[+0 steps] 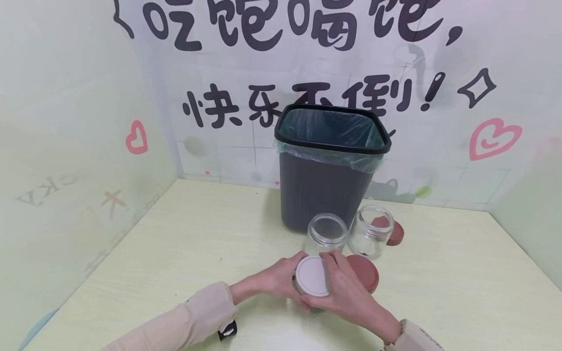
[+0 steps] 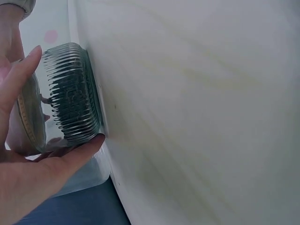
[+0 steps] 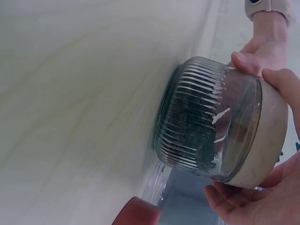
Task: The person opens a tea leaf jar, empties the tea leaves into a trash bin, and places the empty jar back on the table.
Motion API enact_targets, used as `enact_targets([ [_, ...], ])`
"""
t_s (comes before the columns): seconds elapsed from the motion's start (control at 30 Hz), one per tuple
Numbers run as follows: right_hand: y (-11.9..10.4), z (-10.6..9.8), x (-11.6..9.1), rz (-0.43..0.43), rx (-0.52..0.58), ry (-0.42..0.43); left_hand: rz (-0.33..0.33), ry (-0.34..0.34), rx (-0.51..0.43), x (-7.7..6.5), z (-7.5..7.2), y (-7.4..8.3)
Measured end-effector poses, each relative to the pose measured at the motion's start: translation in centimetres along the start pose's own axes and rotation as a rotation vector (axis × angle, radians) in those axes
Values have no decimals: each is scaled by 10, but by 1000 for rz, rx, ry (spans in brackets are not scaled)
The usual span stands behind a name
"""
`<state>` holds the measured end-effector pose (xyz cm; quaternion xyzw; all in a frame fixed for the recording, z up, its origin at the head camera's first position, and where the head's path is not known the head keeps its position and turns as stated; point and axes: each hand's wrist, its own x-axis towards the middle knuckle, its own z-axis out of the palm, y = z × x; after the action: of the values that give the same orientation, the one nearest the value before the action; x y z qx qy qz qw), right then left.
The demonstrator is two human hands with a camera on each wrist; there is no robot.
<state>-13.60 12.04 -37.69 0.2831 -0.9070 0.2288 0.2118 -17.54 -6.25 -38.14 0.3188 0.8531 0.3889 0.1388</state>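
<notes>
A ribbed clear glass jar point(image 3: 192, 112) stands upright on the table, capped with a white lid point(image 1: 311, 276). My left hand point(image 1: 278, 279) grips the jar from its left side, low on the glass in the left wrist view. From the right, my right hand point(image 1: 344, 292) holds the rim of the lid, thumb and fingers curled round it. Through the jar's ribbed wall something dark shows, but I cannot tell whether it is inside or behind. Close to my right hand lies a brownish-red lid point(image 1: 365, 274), partly covered by the fingers.
Two lidless glass jars point(image 1: 327, 231) stand just beyond my hands. Another red lid point(image 1: 396, 234) sits behind the right one. A dark bin point(image 1: 322, 190) with a clear liner rises behind them, near the printed back wall. Side walls flank the pale table point(image 1: 197, 229).
</notes>
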Motion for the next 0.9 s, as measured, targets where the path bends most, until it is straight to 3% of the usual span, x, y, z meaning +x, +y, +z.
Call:
enact_targets([
  [0.23,4,-4,2,-70,129,-82,-1,-57,-58,0,-4,-4],
  [0.4,6,-8,2,-118,141,-142,4,-64,-73,1,-5,-3],
  [0.6,1,-7,2,-30,115,-93,-10,-73,-62,0,-6,-1],
  [0.73,-4,-4,2,42,21,-64,-8,-79,-47,0,-6,0],
  [0.9,-5,-3,3,1,-28,-34,-10,-89,-53,1,-6,1],
])
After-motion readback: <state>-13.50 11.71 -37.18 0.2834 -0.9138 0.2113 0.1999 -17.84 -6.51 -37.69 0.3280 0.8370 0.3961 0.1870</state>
